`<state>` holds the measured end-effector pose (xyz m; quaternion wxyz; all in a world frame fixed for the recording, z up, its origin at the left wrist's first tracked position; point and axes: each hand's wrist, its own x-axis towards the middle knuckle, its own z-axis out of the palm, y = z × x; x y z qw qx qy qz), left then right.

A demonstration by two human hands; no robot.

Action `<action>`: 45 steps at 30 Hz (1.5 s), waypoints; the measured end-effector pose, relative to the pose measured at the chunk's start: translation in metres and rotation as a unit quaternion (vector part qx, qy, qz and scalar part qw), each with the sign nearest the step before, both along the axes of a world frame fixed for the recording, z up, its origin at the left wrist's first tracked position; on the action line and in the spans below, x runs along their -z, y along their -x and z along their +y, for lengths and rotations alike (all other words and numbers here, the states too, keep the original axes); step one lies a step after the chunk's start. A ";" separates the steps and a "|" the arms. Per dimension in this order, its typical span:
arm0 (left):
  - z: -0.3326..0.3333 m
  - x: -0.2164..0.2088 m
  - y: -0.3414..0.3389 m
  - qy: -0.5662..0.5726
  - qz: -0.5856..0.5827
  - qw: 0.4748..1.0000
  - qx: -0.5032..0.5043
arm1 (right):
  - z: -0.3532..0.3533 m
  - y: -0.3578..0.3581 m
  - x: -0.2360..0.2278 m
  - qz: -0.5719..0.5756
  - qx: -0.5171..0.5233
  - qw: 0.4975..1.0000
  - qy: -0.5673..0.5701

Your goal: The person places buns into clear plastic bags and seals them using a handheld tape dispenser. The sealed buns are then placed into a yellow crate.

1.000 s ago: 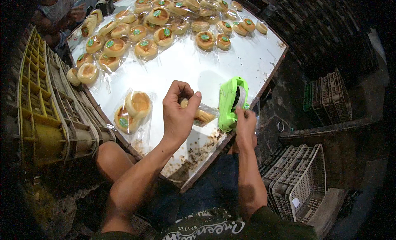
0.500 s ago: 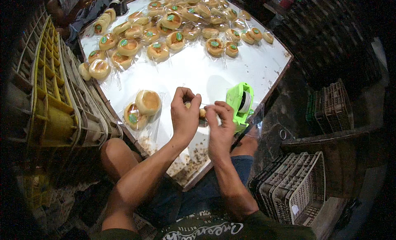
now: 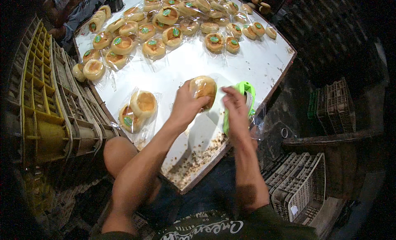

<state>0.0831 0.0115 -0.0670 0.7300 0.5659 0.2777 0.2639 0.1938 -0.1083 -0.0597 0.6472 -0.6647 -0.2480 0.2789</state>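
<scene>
My left hand (image 3: 186, 104) is closed on a round golden bun (image 3: 203, 90) in clear wrapping, its thumb across the near side. The bun is held up over the white table. My right hand (image 3: 236, 106) is apart from the bun, its fingers loosely bent and spread, somewhat blurred, with nothing visible in them. It overlaps a bright green tape dispenser (image 3: 246, 88) with a light roll, partly hiding it. To the left of my left hand, wrapped buns (image 3: 144, 104) lie together, one leaning on another with a green label.
Many wrapped buns (image 3: 167, 15) with green labels cover the far part of the white table (image 3: 165, 79). Brown crumbs mark its near corner. Yellow and grey crates (image 3: 45, 108) line the left side; grey crates (image 3: 299, 186) stand at lower right. Another person (image 3: 76, 11) is at far left.
My left hand has lifted and turned the bun into clear view. My right hand has come away from the left one, moving right and in front of the tape dispenser.
</scene>
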 end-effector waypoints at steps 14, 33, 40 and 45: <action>0.004 0.043 0.000 -0.031 0.122 0.991 -0.054 | 0.152 -0.116 0.046 -0.512 -0.185 0.727 0.420; -0.011 -0.010 0.036 -0.120 0.119 0.986 -0.016 | -0.010 0.026 -0.009 0.019 -0.087 0.992 -0.093; -0.032 -0.064 0.061 0.042 -0.041 0.996 -0.065 | -0.028 0.035 -0.050 0.324 -0.098 0.920 -0.198; -0.042 -0.083 0.064 -0.188 0.012 0.979 -0.077 | -0.026 0.044 -0.042 0.190 -0.123 0.935 -0.273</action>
